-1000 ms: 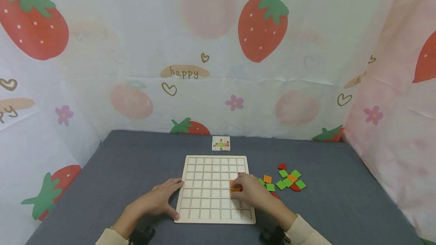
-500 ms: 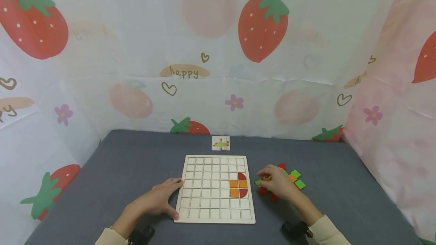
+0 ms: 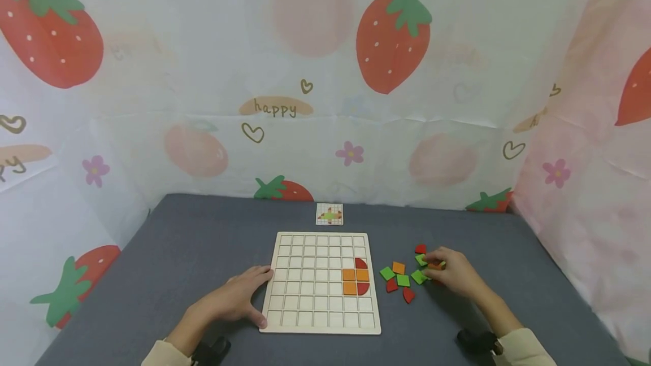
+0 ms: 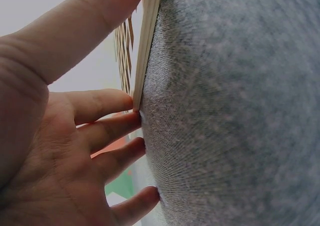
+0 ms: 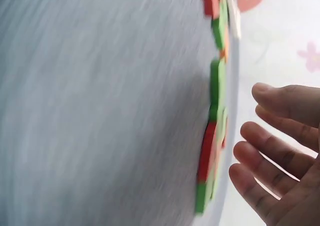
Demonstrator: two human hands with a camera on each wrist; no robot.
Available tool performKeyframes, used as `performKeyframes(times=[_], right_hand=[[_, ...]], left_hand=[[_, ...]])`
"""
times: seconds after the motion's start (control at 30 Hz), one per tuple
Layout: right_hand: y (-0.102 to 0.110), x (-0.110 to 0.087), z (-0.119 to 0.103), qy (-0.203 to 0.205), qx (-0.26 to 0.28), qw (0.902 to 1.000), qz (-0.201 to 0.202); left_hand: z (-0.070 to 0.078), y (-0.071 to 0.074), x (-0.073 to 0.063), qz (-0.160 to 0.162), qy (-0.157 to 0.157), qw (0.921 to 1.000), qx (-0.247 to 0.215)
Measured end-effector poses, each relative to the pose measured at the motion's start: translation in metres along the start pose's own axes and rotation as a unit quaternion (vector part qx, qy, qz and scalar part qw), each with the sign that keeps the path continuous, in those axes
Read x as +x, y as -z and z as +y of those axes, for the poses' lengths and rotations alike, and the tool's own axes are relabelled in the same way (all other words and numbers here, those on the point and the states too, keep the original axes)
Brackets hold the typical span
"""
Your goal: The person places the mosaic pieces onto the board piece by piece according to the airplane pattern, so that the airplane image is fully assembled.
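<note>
A pale wooden grid board (image 3: 305, 303) lies in front of me. On its right side sit three orange square tiles (image 3: 349, 288) and two red rounded-corner tiles (image 3: 361, 263). My left hand (image 3: 231, 296) rests along the board's left edge, fingers spread; in the left wrist view the thumb (image 4: 75, 31) and index fingertip touch the wooden rim. Over the loose tiles at the right hovers my right hand (image 3: 461, 274), partly hiding an orange tile and green tiles. The right wrist view has its fingers (image 5: 270, 141) apart, with nothing between them.
Loose green tiles (image 3: 403, 280), red tiles (image 3: 408, 295) and an orange tile (image 3: 399, 268) lie between board and right hand. A small pattern card (image 3: 329, 214) lies behind the board on the grey tabletop (image 3: 218, 242). A strawberry-print curtain (image 3: 325, 72) encloses the back and sides.
My right hand has left the orange tiles on the board and moved right, across the loose tiles to their far side. The left hand stays at the board's edge.
</note>
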State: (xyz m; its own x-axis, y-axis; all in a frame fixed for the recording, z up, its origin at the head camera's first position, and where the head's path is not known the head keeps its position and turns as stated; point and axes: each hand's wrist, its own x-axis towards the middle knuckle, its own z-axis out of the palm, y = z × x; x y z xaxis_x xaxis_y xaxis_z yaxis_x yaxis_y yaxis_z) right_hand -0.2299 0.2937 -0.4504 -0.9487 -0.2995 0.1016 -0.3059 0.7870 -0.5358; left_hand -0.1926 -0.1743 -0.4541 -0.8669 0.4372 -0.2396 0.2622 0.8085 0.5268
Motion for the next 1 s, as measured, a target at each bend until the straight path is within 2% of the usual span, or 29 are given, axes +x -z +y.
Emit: performKeyframes(times=[0.23, 0.43, 0.8, 1.0], right_hand=[[0.007, -0.006, 0.020, -0.016, 0.023, 0.9995, -0.015], [0.015, -0.008, 0.032, -0.012, -0.004, 0.9995, -0.027], [0.017, -0.011, 0.030, -0.017, -0.030, 0.9985, -0.043], [0.017, -0.010, 0.030, 0.000, -0.055, 0.9968, -0.057]], left_hand=[[0.001, -0.001, -0.001, 0.002, 0.002, 1.0000, -0.003], [0.001, -0.001, -0.002, 0.000, 0.004, 1.0000, -0.005], [0.001, 0.000, -0.001, 0.006, -0.001, 1.0000, -0.003], [0.000, -0.001, -0.002, 0.005, -0.005, 1.0000, -0.005]])
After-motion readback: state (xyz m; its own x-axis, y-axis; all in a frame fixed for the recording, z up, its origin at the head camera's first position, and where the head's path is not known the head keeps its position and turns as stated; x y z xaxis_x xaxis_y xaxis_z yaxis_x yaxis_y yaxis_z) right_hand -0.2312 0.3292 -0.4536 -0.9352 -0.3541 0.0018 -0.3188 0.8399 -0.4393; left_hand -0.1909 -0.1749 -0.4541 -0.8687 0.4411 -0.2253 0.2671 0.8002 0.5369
